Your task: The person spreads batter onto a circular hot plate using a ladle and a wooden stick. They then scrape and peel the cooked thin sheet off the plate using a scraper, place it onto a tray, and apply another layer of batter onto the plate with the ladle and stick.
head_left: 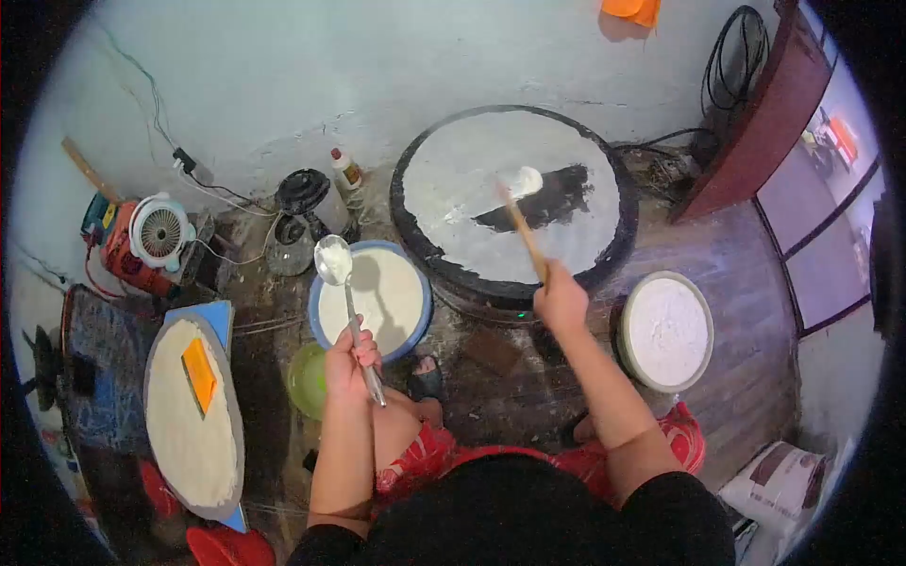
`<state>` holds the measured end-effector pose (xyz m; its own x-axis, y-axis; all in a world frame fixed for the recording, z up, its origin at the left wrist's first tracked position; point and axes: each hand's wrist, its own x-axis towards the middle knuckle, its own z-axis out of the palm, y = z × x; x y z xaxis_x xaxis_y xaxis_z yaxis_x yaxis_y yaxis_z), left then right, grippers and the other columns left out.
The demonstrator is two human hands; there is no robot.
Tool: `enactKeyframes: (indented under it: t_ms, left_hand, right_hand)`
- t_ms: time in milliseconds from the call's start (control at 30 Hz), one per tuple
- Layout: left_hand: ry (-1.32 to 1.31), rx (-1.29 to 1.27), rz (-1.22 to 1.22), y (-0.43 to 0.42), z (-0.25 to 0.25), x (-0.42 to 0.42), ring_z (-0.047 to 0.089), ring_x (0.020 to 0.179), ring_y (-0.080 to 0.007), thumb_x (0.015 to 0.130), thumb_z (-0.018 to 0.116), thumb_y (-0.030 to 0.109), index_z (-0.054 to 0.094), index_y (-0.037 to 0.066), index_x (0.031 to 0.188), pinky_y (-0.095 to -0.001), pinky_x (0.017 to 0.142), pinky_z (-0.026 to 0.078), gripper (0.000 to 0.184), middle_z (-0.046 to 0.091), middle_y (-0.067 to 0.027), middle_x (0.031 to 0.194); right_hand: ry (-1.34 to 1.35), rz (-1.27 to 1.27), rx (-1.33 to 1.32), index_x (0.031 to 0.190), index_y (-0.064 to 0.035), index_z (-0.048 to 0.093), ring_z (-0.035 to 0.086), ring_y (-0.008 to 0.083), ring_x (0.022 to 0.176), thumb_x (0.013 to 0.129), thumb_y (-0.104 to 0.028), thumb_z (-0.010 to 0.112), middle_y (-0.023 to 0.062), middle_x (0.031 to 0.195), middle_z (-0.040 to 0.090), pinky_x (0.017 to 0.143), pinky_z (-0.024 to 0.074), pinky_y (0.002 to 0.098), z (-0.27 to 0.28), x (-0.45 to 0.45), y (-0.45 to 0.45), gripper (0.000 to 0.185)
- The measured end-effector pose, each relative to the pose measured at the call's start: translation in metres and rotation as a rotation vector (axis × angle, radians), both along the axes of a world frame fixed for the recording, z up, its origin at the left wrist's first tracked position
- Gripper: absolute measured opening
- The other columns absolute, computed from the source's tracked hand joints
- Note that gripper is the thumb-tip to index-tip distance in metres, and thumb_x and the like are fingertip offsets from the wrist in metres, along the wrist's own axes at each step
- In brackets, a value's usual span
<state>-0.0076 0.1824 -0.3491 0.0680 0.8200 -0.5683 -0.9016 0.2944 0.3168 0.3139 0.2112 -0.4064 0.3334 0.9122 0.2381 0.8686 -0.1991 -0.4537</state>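
Note:
My left hand (pixel 351 363) is wrapped round the handle of a metal ladle (pixel 333 259). White batter coats its bowl, which hangs over the left part of a blue-rimmed basin of pale batter (pixel 396 292). In my right hand (pixel 562 302) is the wooden handle of a batter spreader (pixel 525 236), reaching over the big round black griddle (pixel 623 212). The spreader's far end meets the batter, so its exact shape is unclear. A thin pale layer (pixel 453 170) covers most of the griddle. A thicker white blob (pixel 526 181) lies beside a dark bare patch (pixel 562 195).
On the right stands a tub of white powdery stuff (pixel 668 330). To the left, a round board (pixel 193 453) carries a pale sheet and an orange packet (pixel 199 374). A small fan (pixel 160 231), a lidded container (pixel 311 198) and a bottle (pixel 346 170) stand near the wall.

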Motion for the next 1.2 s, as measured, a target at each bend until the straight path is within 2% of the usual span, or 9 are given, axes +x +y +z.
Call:
enactKeyframes:
  t_ms: [67, 167, 400, 533, 767, 867, 1000, 1100, 1200]
  left_hand:
    - [-0.025, 0.020, -0.011, 0.000, -0.002, 0.001, 0.036, 0.049, -0.0085, 0.091, 0.034, 0.017, 0.045, 0.003, 0.108, -0.0193, 0.038, 0.031, 0.025, 0.042, -0.0048, 0.071]
    - [-0.032, -0.003, -0.032, -0.002, -0.001, 0.001, 0.036, 0.049, -0.0084, 0.091, 0.035, 0.017, 0.046, 0.003, 0.107, -0.0194, 0.038, 0.031, 0.024, 0.043, -0.0051, 0.071]
    - [-0.024, 0.034, -0.023, 0.002, -0.007, 0.000, 0.037, 0.049, -0.0088, 0.090, 0.036, 0.018, 0.046, 0.003, 0.107, -0.0189, 0.039, 0.032, 0.025, 0.044, -0.0055, 0.070]
    - [-0.009, -0.016, -0.022, 0.000, -0.001, 0.004, 0.037, 0.048, -0.0083, 0.091, 0.036, 0.019, 0.047, 0.003, 0.106, -0.0181, 0.037, 0.031, 0.025, 0.045, -0.0054, 0.070]
    - [-0.073, 0.005, -0.041, 0.002, -0.005, 0.002, 0.037, 0.048, -0.0080, 0.089, 0.041, 0.017, 0.048, 0.003, 0.106, -0.0181, 0.037, 0.031, 0.023, 0.044, -0.0051, 0.070]
    - [-0.032, 0.046, -0.038, 0.000, -0.005, 0.003, 0.038, 0.049, -0.0087, 0.088, 0.040, 0.015, 0.047, 0.002, 0.107, -0.0191, 0.038, 0.032, 0.024, 0.043, -0.0064, 0.069]
    - [-0.097, 0.007, -0.052, 0.000, -0.001, 0.006, 0.037, 0.049, -0.0089, 0.090, 0.036, 0.018, 0.046, 0.001, 0.109, -0.0192, 0.038, 0.031, 0.027, 0.043, -0.0057, 0.069]
    - [-0.106, 0.012, -0.042, 0.002, -0.005, 0.003, 0.036, 0.049, -0.0085, 0.090, 0.035, 0.018, 0.046, 0.002, 0.108, -0.0196, 0.038, 0.031, 0.027, 0.041, -0.0041, 0.068]
    - [-0.065, -0.024, 0.008, 0.002, 0.000, 0.007, 0.035, 0.048, -0.0082, 0.091, 0.034, 0.018, 0.046, 0.002, 0.109, -0.0194, 0.038, 0.030, 0.027, 0.040, -0.0027, 0.067]
  right_hand:
    - [-0.206, 0.200, -0.040, 0.111, -0.0132, 0.048, 0.058, 0.0267, 0.070, 0.069, -0.009, 0.053, 0.0117, 0.077, 0.054, 0.061, 0.0481, 0.0397, -0.003, -0.005, -0.005, 0.043]
    - [-0.401, 0.002, -0.076, 0.110, -0.0102, 0.048, 0.058, 0.0262, 0.067, 0.074, -0.009, 0.048, 0.0092, 0.076, 0.054, 0.056, 0.0473, 0.0402, -0.009, 0.044, 0.021, 0.037]
    - [0.002, -0.058, 0.066, 0.106, -0.0137, 0.051, 0.058, 0.0302, 0.072, 0.071, -0.007, 0.050, 0.0126, 0.081, 0.054, 0.063, 0.0467, 0.0415, -0.004, 0.034, 0.006, 0.036]
    - [-0.336, -0.051, -0.007, 0.105, -0.0115, 0.051, 0.059, 0.0276, 0.071, 0.072, -0.006, 0.050, 0.0099, 0.080, 0.054, 0.060, 0.0480, 0.0378, -0.017, 0.068, 0.019, 0.034]
    - [0.051, -0.205, -0.112, 0.111, -0.0114, 0.049, 0.057, 0.0325, 0.084, 0.069, -0.006, 0.048, 0.0141, 0.096, 0.054, 0.071, 0.0449, 0.0453, -0.001, 0.065, 0.008, 0.042]
    - [-0.174, -0.006, -0.166, 0.115, -0.0141, 0.047, 0.057, 0.0285, 0.078, 0.070, -0.006, 0.050, 0.0119, 0.091, 0.053, 0.066, 0.0473, 0.0404, -0.005, 0.055, -0.003, 0.045]
    - [-0.318, -0.183, -0.126, 0.115, -0.0126, 0.047, 0.057, 0.0268, 0.070, 0.072, -0.007, 0.052, 0.0105, 0.084, 0.050, 0.059, 0.0481, 0.0369, 0.000, 0.107, 0.014, 0.043]
    - [-0.250, -0.207, -0.141, 0.114, -0.0105, 0.048, 0.058, 0.0302, 0.075, 0.075, -0.010, 0.050, 0.0118, 0.090, 0.053, 0.065, 0.0477, 0.0398, 0.010, 0.111, 0.005, 0.039]
    - [0.076, -0.233, -0.219, 0.116, -0.0089, 0.046, 0.057, 0.0347, 0.082, 0.079, -0.014, 0.046, 0.0157, 0.093, 0.056, 0.073, 0.0455, 0.0418, -0.016, 0.117, 0.006, 0.037]
